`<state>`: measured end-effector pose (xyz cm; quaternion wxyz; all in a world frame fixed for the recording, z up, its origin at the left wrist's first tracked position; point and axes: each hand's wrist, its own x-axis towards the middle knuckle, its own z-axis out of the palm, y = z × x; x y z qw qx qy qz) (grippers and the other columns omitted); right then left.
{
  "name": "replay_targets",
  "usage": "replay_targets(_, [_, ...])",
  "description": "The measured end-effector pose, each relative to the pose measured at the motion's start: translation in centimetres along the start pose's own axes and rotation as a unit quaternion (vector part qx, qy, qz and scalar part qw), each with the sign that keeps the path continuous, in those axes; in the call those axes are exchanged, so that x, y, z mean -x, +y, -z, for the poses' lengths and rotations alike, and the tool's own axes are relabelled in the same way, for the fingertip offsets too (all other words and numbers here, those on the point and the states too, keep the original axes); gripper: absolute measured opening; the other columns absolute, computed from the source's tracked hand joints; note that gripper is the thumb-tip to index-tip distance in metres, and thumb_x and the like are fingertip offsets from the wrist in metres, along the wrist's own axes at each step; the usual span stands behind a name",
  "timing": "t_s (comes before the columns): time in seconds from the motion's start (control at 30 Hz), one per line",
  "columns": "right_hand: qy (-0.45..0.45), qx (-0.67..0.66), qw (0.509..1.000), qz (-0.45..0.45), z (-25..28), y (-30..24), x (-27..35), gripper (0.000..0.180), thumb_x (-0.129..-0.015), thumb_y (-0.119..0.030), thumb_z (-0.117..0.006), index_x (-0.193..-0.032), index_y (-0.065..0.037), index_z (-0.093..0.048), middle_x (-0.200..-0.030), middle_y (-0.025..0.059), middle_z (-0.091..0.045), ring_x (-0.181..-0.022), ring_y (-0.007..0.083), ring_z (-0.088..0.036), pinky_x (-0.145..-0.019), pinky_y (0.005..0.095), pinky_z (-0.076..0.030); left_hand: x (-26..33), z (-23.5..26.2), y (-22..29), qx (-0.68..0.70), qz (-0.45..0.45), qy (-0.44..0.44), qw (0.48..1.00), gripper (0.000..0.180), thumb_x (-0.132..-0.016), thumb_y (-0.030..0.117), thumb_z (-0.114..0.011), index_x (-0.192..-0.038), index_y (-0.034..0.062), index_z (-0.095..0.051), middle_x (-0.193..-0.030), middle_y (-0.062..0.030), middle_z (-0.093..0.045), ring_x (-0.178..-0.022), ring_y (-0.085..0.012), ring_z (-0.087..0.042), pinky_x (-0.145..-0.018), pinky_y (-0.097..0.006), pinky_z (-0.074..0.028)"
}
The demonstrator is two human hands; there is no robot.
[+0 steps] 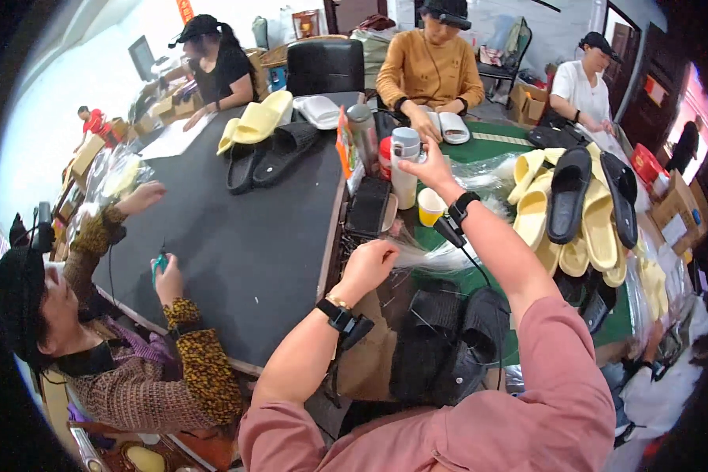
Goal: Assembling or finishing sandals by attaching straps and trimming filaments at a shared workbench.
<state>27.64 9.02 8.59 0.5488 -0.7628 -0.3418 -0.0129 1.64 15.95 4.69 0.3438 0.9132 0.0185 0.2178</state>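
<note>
My right hand (pixel 428 167) reaches forward and is closed round a pale bottle with a grey lid (pixel 404 179), which stands upright. A yellow paper cup (pixel 430 208) with a white rim is just below that hand. My left hand (pixel 373 267) is closed with its fingers curled; what it holds, if anything, is hidden. Beside it lies a bundle of thin clear plastic strands (pixel 440 258). Below the hands, a pair of black slippers, one of them this black slipper (pixel 484 322), rests close to my body. A black box (pixel 369 206) sits left of the bottle.
A heap of yellow and black slippers (pixel 599 224) covers the right side of the green table (pixel 486 130). More slippers (pixel 271 153) lie on the dark table (pixel 212 224). A co-worker at left holds green-handled snips (pixel 160 261); another across handles a white slipper (pixel 453 127).
</note>
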Motion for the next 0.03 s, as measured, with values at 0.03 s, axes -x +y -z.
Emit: replay_targets(0.03, [-0.067,-0.059,0.996,0.000,-1.02,-2.44,0.70,0.107,-0.065,-0.040,-0.082,-0.140,0.012,-0.026,-0.138,0.0309,-0.042,-0.128,0.0351,-0.045,-0.108,0.0399,-0.034,0.76,0.61,-0.75,0.003,0.002,0.003,1.000,0.016,-0.083,0.011,-0.064,-0.094,0.0002,-0.068,-0.088,-0.0174,-0.067,-0.080,-0.0306,-0.066,-0.071,-0.037,-0.052])
